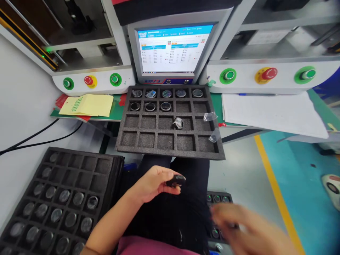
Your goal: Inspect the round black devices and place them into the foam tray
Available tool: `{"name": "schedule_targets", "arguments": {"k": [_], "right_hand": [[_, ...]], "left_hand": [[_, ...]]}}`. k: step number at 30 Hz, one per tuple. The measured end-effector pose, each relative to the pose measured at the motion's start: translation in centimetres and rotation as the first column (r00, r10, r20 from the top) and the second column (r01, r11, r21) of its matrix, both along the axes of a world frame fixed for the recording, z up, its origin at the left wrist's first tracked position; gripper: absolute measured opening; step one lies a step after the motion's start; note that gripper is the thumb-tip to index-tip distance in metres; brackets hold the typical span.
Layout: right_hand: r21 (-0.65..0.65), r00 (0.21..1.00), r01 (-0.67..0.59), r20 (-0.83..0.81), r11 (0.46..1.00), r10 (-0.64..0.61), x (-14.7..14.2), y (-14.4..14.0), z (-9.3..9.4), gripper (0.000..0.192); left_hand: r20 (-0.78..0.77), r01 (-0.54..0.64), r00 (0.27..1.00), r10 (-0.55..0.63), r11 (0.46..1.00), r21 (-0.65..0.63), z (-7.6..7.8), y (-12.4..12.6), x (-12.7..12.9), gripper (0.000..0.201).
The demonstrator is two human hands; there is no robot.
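Observation:
Above my lap, my left hand pinches a small black rounded piece between thumb and fingers. My right hand is smeared by motion at the lower right, over a low tray of round pieces. Its fingers are too blurred to show whether they hold anything. In front of me lies a black foam tray with square pockets, bearing several round watch-like discs in its two back rows. One disc with clear film rests tilted across a divider in the third row. Scraps of clear film lie at the tray's right side.
At the lower left stands a stack of foam trays, the top one holding many discs. Behind the middle tray is a monitor, flanked by green and red buttons. Yellow paper lies left, white sheets and a blue pen right.

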State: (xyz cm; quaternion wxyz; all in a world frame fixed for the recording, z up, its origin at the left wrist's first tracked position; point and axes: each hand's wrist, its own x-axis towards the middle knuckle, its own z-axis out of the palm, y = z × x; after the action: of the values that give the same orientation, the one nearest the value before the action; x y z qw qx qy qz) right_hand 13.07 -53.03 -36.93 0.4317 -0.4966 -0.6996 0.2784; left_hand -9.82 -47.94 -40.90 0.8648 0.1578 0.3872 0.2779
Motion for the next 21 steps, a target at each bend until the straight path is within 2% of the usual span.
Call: {"name": "schedule_targets", "arguments": {"k": [1,2,4,7,10,12,15,19,21], "right_hand": [[-0.043,0.979,0.197,-0.045,0.979,-0.199,0.8,1.4,-0.6,0.019],[-0.061,0.944,0.321,-0.056,0.945,-0.324,1.6,3.2,-1.3,0.016],[-0.107,0.843,0.510,-0.134,0.853,-0.521,3.1,7.7,-2.8,0.030],[-0.271,0.817,0.491,-0.186,0.828,-0.546,4.3,13.9,-4.6,0.037],[-0.365,0.806,0.471,-0.192,0.803,-0.560,4.0,17.0,-5.4,0.039],[-0.380,0.792,0.482,-0.196,0.790,-0.578,3.5,17.2,-5.3,0.040],[-0.355,0.762,0.497,-0.257,0.791,-0.594,2.5,15.5,-3.7,0.036],[-0.246,0.732,0.438,-0.461,0.865,-0.501,0.7,10.6,-0.4,0.038],[-0.244,0.714,0.376,-0.539,0.894,-0.447,-0.4,7.9,0.8,0.037]], "left_hand": [[0.021,-0.050,0.999,0.050,0.999,-0.006,0.1,0.2,-0.1,0.054],[0.055,-0.081,0.995,0.082,0.997,-0.010,0.2,0.3,-0.1,0.054],[0.138,-0.107,0.985,0.107,0.994,-0.008,0.5,0.3,0.1,0.054],[0.259,-0.092,0.963,0.079,0.995,0.037,1.0,0.0,0.6,0.054],[0.324,-0.080,0.945,0.044,0.992,0.099,1.5,-0.3,0.9,0.053],[0.352,-0.096,0.935,0.045,0.987,0.130,1.8,-0.4,0.8,0.051],[0.358,-0.140,0.931,0.074,0.977,0.161,1.9,-0.4,0.7,0.048],[0.225,-0.149,0.969,0.106,0.971,0.187,1.9,-0.4,1.1,0.040],[0.114,-0.110,0.990,0.087,0.970,0.218,1.9,-0.5,1.5,0.037]]}}
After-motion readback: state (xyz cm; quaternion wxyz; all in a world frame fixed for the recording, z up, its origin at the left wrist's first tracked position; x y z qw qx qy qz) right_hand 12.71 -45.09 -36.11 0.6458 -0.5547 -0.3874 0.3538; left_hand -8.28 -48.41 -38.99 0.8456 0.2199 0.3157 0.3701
